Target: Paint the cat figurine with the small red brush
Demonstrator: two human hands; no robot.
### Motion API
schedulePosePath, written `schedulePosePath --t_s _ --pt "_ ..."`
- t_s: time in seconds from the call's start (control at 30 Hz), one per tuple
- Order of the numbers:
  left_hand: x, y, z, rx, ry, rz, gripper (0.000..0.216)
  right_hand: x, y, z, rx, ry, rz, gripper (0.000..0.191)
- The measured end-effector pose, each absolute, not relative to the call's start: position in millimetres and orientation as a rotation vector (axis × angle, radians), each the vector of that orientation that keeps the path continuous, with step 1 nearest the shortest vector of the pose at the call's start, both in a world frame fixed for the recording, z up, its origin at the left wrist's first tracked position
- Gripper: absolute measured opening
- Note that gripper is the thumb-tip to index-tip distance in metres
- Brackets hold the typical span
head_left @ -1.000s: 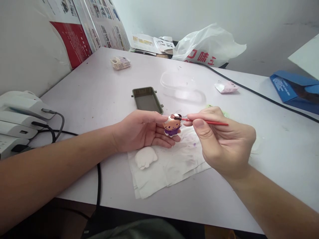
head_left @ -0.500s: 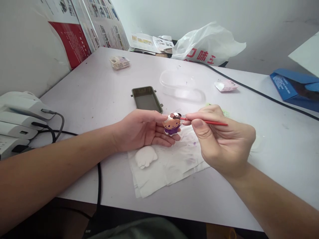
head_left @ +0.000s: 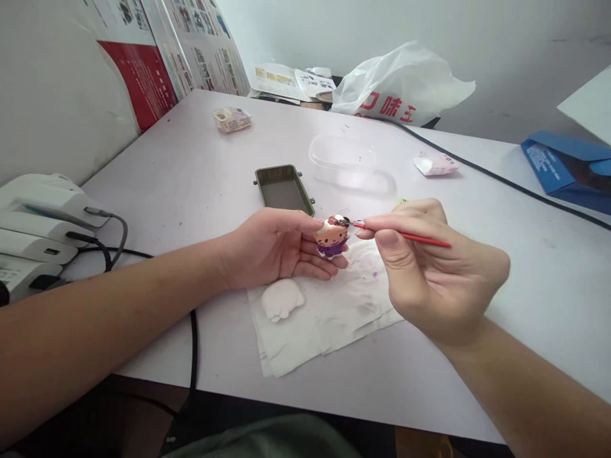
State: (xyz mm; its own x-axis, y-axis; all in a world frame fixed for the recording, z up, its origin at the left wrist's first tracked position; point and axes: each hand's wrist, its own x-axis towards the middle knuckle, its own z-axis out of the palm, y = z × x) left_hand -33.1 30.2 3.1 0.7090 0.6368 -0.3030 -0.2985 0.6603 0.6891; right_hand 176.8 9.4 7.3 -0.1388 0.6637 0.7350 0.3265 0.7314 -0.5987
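Note:
Between the thumb and fingers of my left hand (head_left: 281, 248) is a small painted figurine (head_left: 331, 240), with an orange face, purple clothing and a partly white, partly brown top. My right hand (head_left: 429, 267) pinches a thin red paintbrush (head_left: 420, 238) whose dark tip meets the top of the figurine, near a dark brown patch. Below my left hand an unpainted white figurine (head_left: 282, 300) lies on stained white tissues (head_left: 305, 343).
Behind my left hand stands a dark green tray (head_left: 285, 191). Further back are a clear plastic lid (head_left: 351, 162), small paper packets (head_left: 231, 119) and a plastic bag (head_left: 401, 83). A blue box (head_left: 563, 168) sits at right, a power strip with chargers (head_left: 42, 222) at left.
My right hand has shifted slightly to the right and the brush has turned a little, its tip still at the figurine's top. My left hand keeps its hold, and the whole view has shifted slightly.

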Motion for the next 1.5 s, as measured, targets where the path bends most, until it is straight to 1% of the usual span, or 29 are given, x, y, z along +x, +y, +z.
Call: schedulePosePath --t_s 0.33,0.47,0.67,0.77,1.5 --pt "-32.9 29.5 4.8 0.653 0.604 0.554 0.035 177.7 9.3 6.1 -0.795 -1.750 0.381 0.029" --pt "-32.8 30.1 4.9 0.656 0.602 0.551 0.036 177.7 9.0 6.6 -0.798 -1.729 0.401 0.027" --pt "-32.7 29.7 3.9 0.648 0.570 0.550 0.033 174.6 9.6 9.7 -0.780 -1.601 0.629 0.017" --pt "-32.2 29.3 4.4 0.657 0.570 0.549 0.032 174.8 10.2 10.3 -0.782 -1.579 0.707 0.016" --pt "-34.5 30.5 4.5 0.686 0.582 0.540 0.031 177.1 8.5 12.5 -0.797 -1.590 0.665 0.015"
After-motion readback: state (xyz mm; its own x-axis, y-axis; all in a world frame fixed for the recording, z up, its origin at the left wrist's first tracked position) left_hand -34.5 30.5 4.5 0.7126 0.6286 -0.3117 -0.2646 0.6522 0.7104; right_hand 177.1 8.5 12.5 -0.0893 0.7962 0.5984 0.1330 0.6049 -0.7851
